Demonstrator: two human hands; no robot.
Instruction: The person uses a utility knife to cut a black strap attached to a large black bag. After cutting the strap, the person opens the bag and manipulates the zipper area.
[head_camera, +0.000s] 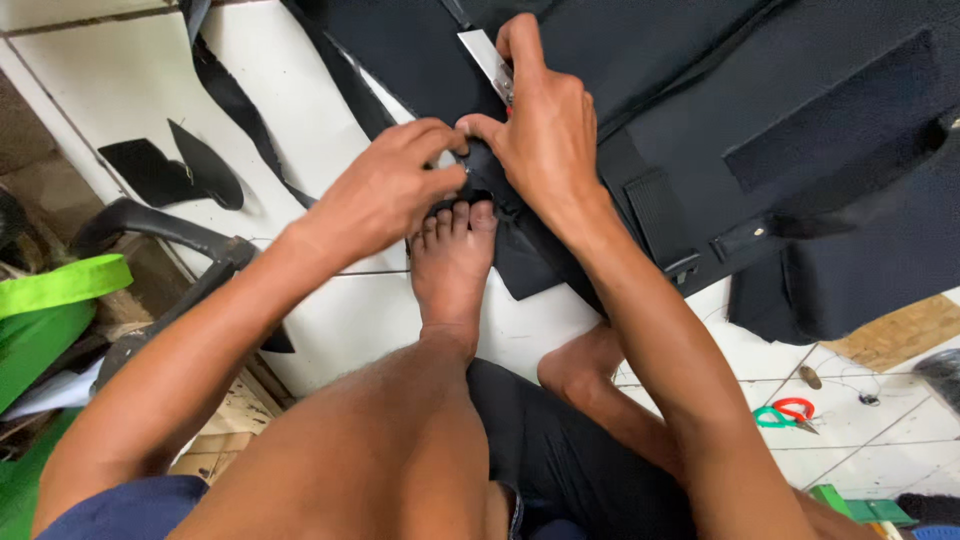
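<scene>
- Left hand (385, 190): fingers pinched on a fold of black fabric panel (700, 130), just above the bare foot (452, 265).
- Right hand (545, 125): touching the left, grasping the same fold; metal blade (485, 55) under its index finger.
- Scissors (785, 413): on the floor, well right of both hands.

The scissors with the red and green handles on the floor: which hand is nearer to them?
Right. The right hand works the black fabric up top, on the scissors' side; the left hand pinches the same fabric farther away. Neither touches them.
</scene>
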